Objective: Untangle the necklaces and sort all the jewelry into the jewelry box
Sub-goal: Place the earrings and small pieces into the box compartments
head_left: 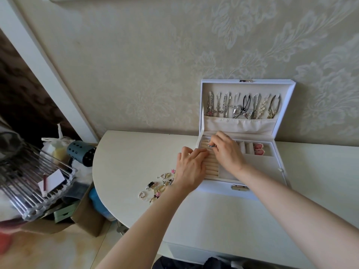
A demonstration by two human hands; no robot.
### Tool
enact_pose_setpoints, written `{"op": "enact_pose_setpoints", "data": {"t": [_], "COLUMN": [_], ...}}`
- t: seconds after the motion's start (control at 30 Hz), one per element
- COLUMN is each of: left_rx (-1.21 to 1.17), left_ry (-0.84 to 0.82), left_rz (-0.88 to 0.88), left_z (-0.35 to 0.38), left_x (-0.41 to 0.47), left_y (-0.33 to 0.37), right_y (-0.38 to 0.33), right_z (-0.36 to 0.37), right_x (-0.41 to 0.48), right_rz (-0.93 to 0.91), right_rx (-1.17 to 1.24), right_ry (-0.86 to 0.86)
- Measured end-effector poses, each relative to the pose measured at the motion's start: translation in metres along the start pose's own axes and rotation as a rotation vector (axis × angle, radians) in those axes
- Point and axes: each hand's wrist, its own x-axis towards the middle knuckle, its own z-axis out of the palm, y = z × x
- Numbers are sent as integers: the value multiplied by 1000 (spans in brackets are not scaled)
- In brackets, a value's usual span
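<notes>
Where a white table [136,150] meets floral wallpaper [136,65], one open jewelry box [219,191] holds two pink earrings [258,149]; left hand [189,167] rests flat, right hand [227,152] pinches a small silver piece [211,146].

A white rectangular jewelry box [219,192] with a gold-toned metal clasp [240,187] shows a cream fabric lining and beige padded ring rolls [211,166]. Silver, black and pearl-white necklaces [244,106] hang in its lid; two pink scalloped earrings [259,149] lie far right. The right hand [227,152] pinches a small silvery-blue ring [211,145]. At left, loose pearl, gold, pink and black jewelry [157,185] dots the off-white rounded table [126,152]. Beige wallpaper [136,55] carries an embossed floral damask pattern.
</notes>
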Motion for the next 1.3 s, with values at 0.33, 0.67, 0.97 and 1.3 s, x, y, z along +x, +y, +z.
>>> {"op": "enact_pose_setpoints", "data": {"t": [0.33, 0.67, 0.97, 1.3], "left_rx": [-26, -81, -315, -191], "left_ry": [-28, -75, 114, 30], "left_rz": [-17, -57, -318, -618], "left_z": [1, -3, -44, -82], "left_x": [0, -1, -52, -126], "left_y": [0, 3, -34, -88], "right_y": [3, -6, -63, -115], "right_z": [-5, -10, -14, 29], "right_x": [-7, -1, 13, 8], "right_rz": [81, 138, -55, -192], "right_rx": [117, -46, 150, 104], "right_ry": [8, 4, -86, -601]}}
